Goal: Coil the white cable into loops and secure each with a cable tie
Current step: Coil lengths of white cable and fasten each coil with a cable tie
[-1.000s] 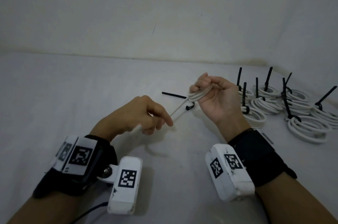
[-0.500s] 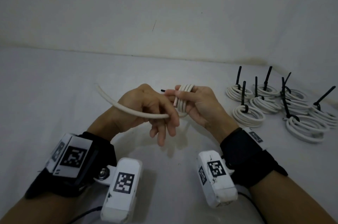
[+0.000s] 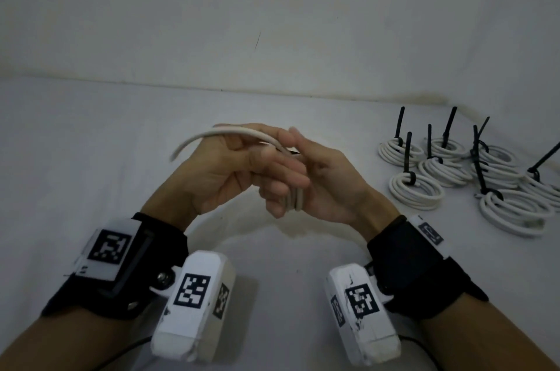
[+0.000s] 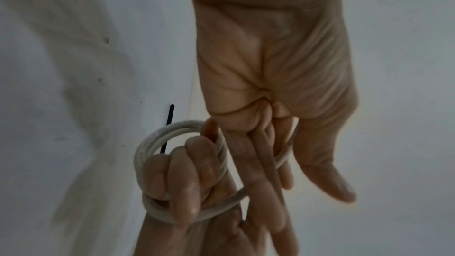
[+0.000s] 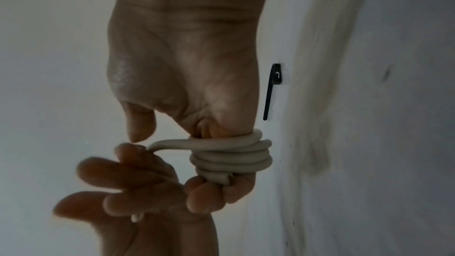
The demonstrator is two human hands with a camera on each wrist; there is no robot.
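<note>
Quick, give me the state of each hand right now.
Left hand: pinching the loose end of the white cable.
Right hand: closed, cable coils wound round its fingers.

right hand (image 5: 187, 77) with white cable (image 5: 231, 157) wound in several turns round its fingers; left hand (image 5: 138, 192) grips the cable's free end. a black cable tie (image 5: 270, 92) lies loose on the white surface (image 5: 369, 104) just beside.
</note>
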